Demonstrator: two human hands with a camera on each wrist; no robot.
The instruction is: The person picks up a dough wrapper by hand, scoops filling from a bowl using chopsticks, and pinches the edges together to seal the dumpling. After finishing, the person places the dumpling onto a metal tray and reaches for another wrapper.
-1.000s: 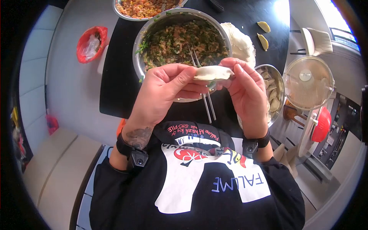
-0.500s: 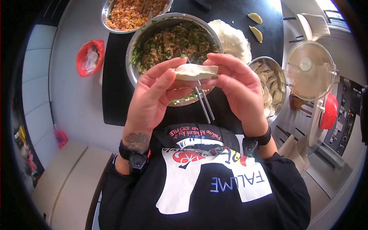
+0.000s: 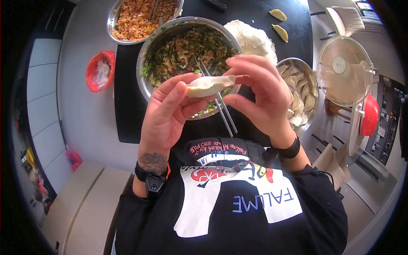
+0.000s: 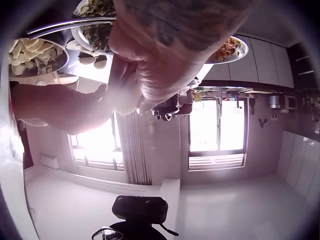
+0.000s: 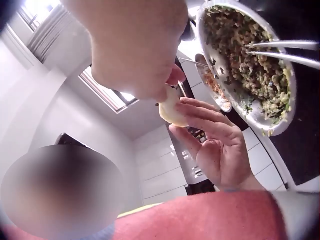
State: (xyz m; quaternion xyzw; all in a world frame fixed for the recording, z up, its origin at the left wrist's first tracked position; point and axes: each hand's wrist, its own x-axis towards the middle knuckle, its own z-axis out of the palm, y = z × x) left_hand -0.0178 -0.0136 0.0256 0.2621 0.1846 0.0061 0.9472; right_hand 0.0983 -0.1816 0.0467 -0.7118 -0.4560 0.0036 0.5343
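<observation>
My left hand (image 3: pixel 163 110) pinches a pale, folded dumpling (image 3: pixel 206 86) between thumb and fingers, in front of the large metal bowl (image 3: pixel 144 78) of green-flecked filling. The dumpling has a plump middle and a thin flat end on the right. My right hand (image 3: pixel 263 95) is at that end, thumb apart from the fingers and one finger reaching the tip. In the right wrist view the dumpling (image 5: pixel 172 111) lies between both hands. A pair of metal chopsticks (image 3: pixel 226 114) leans in the filling bowl. In the left wrist view the left hand (image 4: pixel 155 70) hides most of the dumpling.
A bowl of dumplings (image 3: pixel 304 102) stands at the right, beside a mound of white dough (image 3: pixel 253 42). Two yellowish crescent pieces (image 3: pixel 279 32) lie on the black table (image 3: pixel 127 97). Orange filling fills another bowl (image 3: pixel 112 32) at the back left. A fan (image 3: pixel 344 70) stands beyond the table's right side.
The dumpling has moved a little left and tilted, its right end higher. My right thumb and fingers have spread apart from their earlier pinch at that end. The view has shifted slightly.
</observation>
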